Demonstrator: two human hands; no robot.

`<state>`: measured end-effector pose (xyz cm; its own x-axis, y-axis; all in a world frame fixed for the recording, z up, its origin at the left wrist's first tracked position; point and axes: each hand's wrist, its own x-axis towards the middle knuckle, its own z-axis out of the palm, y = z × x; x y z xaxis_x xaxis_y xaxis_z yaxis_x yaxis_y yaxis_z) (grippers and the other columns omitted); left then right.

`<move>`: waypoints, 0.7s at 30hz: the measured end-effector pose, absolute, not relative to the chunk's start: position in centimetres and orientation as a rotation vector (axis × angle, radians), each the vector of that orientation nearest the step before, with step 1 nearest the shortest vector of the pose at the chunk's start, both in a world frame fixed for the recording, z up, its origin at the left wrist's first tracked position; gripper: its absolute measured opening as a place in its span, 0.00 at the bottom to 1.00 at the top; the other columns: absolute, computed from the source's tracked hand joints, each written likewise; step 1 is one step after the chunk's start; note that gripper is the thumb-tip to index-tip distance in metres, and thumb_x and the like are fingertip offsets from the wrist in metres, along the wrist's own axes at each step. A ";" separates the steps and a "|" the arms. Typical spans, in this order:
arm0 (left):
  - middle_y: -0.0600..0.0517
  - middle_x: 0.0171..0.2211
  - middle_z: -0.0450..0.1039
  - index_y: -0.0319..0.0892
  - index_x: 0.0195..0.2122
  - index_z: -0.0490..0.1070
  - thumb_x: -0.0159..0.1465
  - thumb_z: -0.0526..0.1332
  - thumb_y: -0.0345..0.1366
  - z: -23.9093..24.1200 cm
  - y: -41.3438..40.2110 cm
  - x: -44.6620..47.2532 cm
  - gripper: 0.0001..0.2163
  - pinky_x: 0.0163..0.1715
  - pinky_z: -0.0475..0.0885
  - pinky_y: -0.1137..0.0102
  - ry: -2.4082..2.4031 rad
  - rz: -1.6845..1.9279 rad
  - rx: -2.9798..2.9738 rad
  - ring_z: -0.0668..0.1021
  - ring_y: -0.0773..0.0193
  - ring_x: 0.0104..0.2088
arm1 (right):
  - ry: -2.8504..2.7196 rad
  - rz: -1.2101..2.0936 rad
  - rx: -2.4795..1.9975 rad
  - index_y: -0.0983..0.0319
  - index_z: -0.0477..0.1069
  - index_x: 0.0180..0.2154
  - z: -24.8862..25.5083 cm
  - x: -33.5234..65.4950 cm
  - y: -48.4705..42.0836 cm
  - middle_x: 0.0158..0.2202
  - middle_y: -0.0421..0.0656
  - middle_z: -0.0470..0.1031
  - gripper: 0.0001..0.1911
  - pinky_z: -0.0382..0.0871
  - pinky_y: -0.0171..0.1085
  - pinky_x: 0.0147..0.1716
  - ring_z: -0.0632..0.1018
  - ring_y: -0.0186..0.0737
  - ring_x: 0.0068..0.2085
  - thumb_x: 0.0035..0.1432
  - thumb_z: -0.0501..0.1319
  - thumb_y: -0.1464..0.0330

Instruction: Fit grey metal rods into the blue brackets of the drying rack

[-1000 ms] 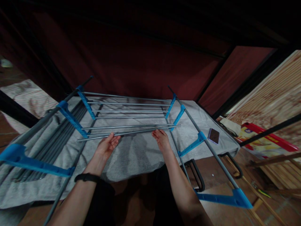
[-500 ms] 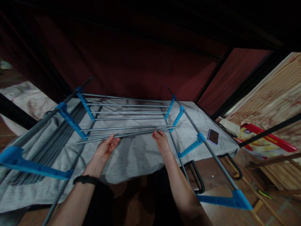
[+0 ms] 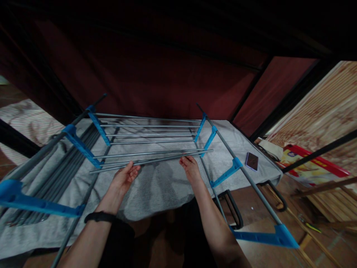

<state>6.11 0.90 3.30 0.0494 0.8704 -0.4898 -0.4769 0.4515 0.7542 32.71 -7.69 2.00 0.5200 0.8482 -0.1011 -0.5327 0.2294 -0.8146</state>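
A loose grey metal tube (image 3: 161, 159) lies slantwise across the near bars of a rack frame, its right end poking past a blue bracket. My left hand (image 3: 125, 179) pinches it near the left end, palm turned up. Toward the right end, the fingertips of my right hand (image 3: 190, 168) close on the same tube. The frame has blue plastic brackets (image 3: 81, 146) on both sides, threaded on long grey poles (image 3: 226, 143). Several crossbars (image 3: 153, 142) span between the brackets farther back. The fingers partly cover the tube.
Several spare tubes (image 3: 60, 173) lie bundled on the grey cloth (image 3: 150, 193) at left. A phone (image 3: 252, 161) rests on the cloth at right. Beyond it are a red and yellow box (image 3: 312, 165) and a wooden stool (image 3: 329, 203). A dark red panel (image 3: 156, 85) stands behind.
The view has shifted slightly, and the left side of the frame sits a little farther left. Both hands keep their hold on the tube, whose left end is slightly lower.
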 end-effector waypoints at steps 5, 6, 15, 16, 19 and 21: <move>0.48 0.26 0.77 0.36 0.31 0.72 0.68 0.59 0.27 3.3 1.0 6.2 0.08 0.23 0.75 0.78 1.097 1.073 0.435 0.80 0.67 0.26 | -0.394 0.990 -0.927 0.59 0.76 0.31 2.2 32.6 -7.8 0.27 0.36 0.75 0.13 0.74 0.38 0.39 0.75 0.34 0.31 0.42 0.75 0.65; 0.48 0.26 0.77 0.36 0.31 0.72 0.68 0.59 0.26 3.3 1.0 6.2 0.08 0.23 0.75 0.78 1.094 1.070 0.430 0.80 0.67 0.26 | -0.392 0.991 -0.927 0.59 0.76 0.31 2.2 32.6 -7.8 0.27 0.37 0.75 0.13 0.74 0.38 0.39 0.76 0.34 0.31 0.42 0.74 0.65; 0.49 0.27 0.77 0.37 0.31 0.73 0.66 0.60 0.23 3.2 0.9 6.1 0.07 0.26 0.76 0.77 1.033 1.090 0.425 0.82 0.66 0.29 | -0.382 0.993 -0.932 0.59 0.76 0.33 2.0 32.8 -7.6 0.27 0.36 0.76 0.12 0.75 0.39 0.42 0.76 0.34 0.31 0.44 0.74 0.68; 0.49 0.27 0.77 0.37 0.31 0.73 0.66 0.59 0.23 3.2 0.9 6.0 0.07 0.26 0.76 0.77 1.033 1.087 0.423 0.82 0.66 0.29 | -0.386 0.992 -0.926 0.58 0.76 0.33 2.0 32.8 -7.6 0.27 0.36 0.76 0.12 0.75 0.40 0.42 0.77 0.34 0.31 0.44 0.74 0.68; 0.49 0.27 0.77 0.37 0.31 0.73 0.66 0.59 0.23 3.1 1.0 6.1 0.07 0.26 0.76 0.77 1.041 1.085 0.418 0.82 0.66 0.29 | -0.382 0.992 -0.901 0.59 0.77 0.33 1.9 32.8 -7.7 0.27 0.36 0.76 0.13 0.75 0.39 0.42 0.77 0.34 0.32 0.43 0.74 0.68; 0.49 0.27 0.77 0.37 0.32 0.73 0.66 0.60 0.23 3.1 1.0 6.1 0.07 0.26 0.76 0.77 1.039 1.087 0.419 0.82 0.66 0.29 | -0.379 0.994 -0.892 0.59 0.77 0.34 2.0 32.7 -7.7 0.28 0.36 0.76 0.13 0.75 0.39 0.42 0.77 0.34 0.32 0.43 0.74 0.68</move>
